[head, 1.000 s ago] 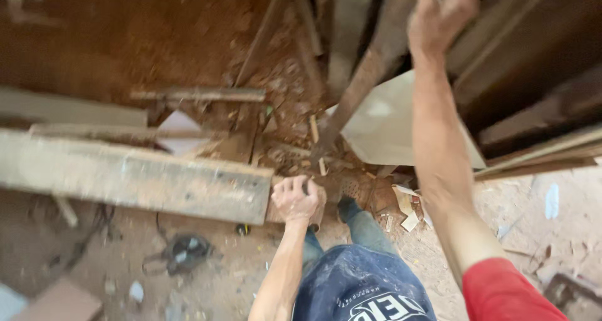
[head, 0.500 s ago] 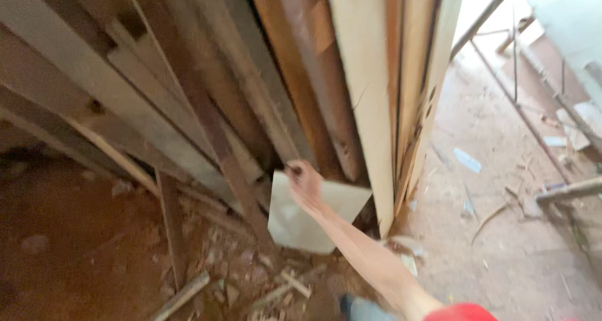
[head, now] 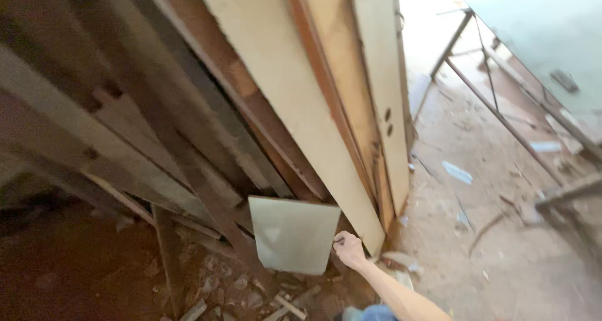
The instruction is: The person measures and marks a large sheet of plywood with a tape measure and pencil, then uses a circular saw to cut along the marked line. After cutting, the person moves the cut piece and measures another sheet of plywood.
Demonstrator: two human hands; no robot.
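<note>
1. The right hand [head: 348, 248] shows low in the head view, its fingers curled narrow at the right edge of a pale square board [head: 293, 233]; whether they actually pinch that edge cannot be told.
2. The square board stands on edge at the foot of a stack of leaning timber.
3. Just behind the hand, a long cream plank [head: 295, 101] leans against the stack, beside a tall pale panel [head: 380, 89].
4. Darker wooden planks [head: 125, 139] lean to the left.
5. To the right lies a dusty, littered floor [head: 489, 233] crossed by thin metal rods [head: 495, 114].
6. The left hand is out of sight.
</note>
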